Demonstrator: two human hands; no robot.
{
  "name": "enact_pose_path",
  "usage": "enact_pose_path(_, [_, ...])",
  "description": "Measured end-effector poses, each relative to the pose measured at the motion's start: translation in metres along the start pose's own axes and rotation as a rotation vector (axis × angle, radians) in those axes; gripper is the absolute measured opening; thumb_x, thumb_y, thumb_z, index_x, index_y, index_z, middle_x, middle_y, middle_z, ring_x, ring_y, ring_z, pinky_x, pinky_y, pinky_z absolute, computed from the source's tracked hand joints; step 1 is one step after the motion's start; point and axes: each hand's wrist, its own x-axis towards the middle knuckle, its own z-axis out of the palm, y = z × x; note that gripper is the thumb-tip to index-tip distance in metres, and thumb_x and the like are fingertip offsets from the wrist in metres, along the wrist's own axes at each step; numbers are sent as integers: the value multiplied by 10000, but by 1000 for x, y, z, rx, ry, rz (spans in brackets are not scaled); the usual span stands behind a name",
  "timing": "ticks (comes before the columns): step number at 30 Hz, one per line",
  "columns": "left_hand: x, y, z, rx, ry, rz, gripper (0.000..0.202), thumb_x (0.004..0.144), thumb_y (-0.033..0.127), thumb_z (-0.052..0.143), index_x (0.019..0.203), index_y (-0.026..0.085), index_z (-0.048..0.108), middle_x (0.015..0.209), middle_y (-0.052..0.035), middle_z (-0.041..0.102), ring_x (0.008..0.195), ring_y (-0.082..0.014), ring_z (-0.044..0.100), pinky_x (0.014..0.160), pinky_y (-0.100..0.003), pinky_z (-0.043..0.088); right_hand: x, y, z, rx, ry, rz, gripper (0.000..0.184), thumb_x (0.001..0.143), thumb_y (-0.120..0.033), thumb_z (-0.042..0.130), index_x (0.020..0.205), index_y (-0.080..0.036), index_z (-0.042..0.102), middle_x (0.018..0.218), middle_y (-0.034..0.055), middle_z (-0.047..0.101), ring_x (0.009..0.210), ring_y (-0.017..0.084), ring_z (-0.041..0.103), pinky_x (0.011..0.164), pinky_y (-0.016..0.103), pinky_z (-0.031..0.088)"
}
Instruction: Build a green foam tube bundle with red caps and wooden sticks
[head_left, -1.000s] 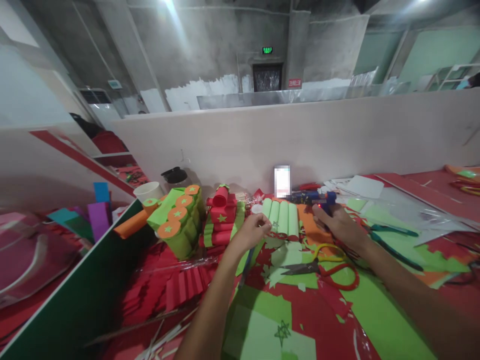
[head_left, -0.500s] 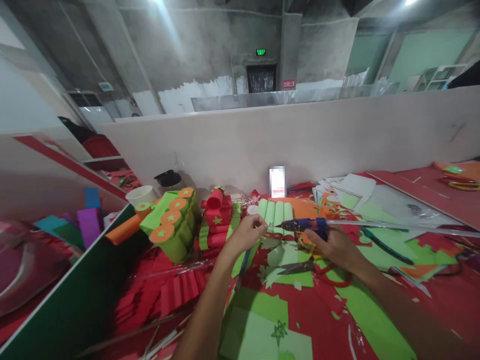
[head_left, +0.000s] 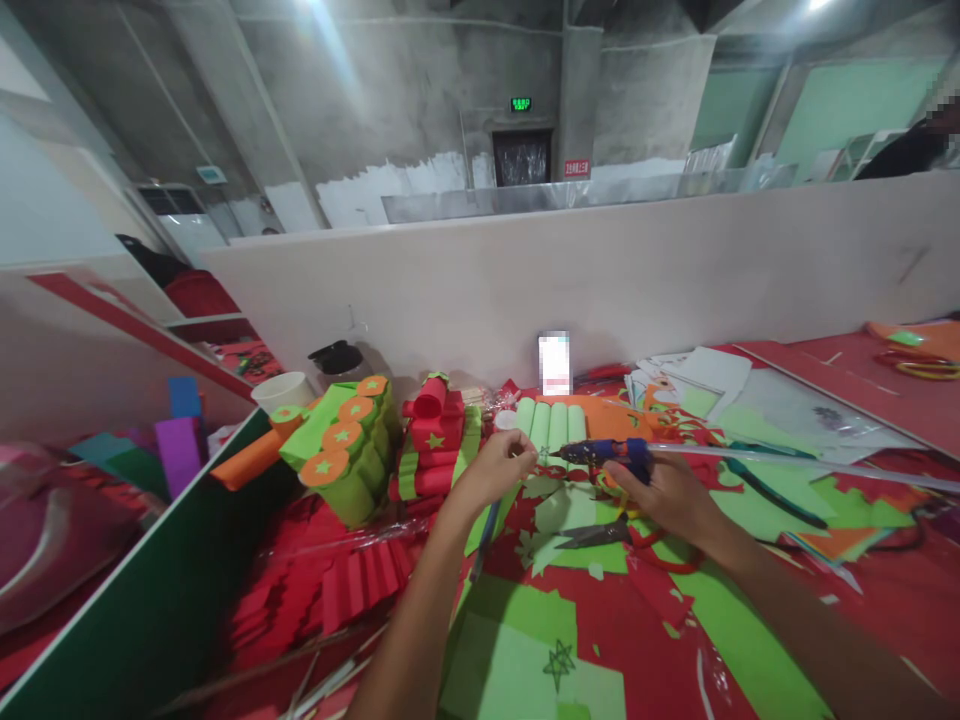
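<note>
A blue hot glue gun (head_left: pixel 615 452) is gripped in my right hand (head_left: pixel 667 490), its dark nozzle pointing left. From its back a long clear glue stick (head_left: pixel 795 461) runs off to the right. My left hand (head_left: pixel 499 465) is closed in a pinch close to the nozzle tip; whatever its fingertips hold is too small to make out. Just behind the nozzle lie pale green foam rolls (head_left: pixel 559 425), side by side. Below the glue gun, scissors (head_left: pixel 600 535) with red handles rest on green foam sheets.
Left stand green rolls with orange star-topped ends (head_left: pixel 341 435) and a red rolled foam piece with stars (head_left: pixel 435 440). A lit phone (head_left: pixel 555 362) leans on the white partition (head_left: pixel 450 290). Teal-handled pliers (head_left: pixel 780 495) and foam scraps lie right. A person (head_left: pixel 911 150) shows beyond the partition.
The glue gun has shifted slightly left, and its glue stick has tilted down at the right end. More of a person has come into view at the far right.
</note>
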Motion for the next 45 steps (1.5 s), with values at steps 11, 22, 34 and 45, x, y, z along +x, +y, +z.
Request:
enact_pose_path(11, [2, -6, 2, 2, -18, 18, 108, 716, 253, 510, 709, 155, 556, 621, 26, 545, 561, -105, 518, 521, -207, 379, 0, -2, 3, -25, -7, 26, 421, 836, -540, 455, 633, -211, 621, 565, 27, 624, 540, 192, 559, 531, 273, 375])
enact_pose_path(22, [2, -7, 5, -6, -36, 24, 93, 715, 239, 511, 705, 157, 554, 616, 30, 539, 561, -103, 513, 524, -206, 379, 1, -1, 3, -25, -34, 61, 438, 842, -572, 434, 669, -217, 624, 596, 24, 639, 581, 201, 594, 544, 270, 388])
enact_pose_path(34, [5, -11, 0, 33, 30, 57, 73, 708, 211, 508, 699, 153, 552, 618, 21, 547, 566, -101, 501, 532, -203, 373, 0, 0, 0, -16, -17, 41, 431, 845, -548, 448, 629, -205, 592, 591, 23, 620, 568, 186, 563, 544, 270, 375])
enact_pose_path(45, [7, -16, 1, 5, 58, 70, 68, 700, 201, 502, 687, 154, 549, 603, 25, 544, 561, -101, 504, 535, -205, 370, 0, 11, -1, 216, -122, 66, 399, 817, -555, 510, 681, -187, 582, 616, 4, 570, 583, 156, 515, 554, 263, 387])
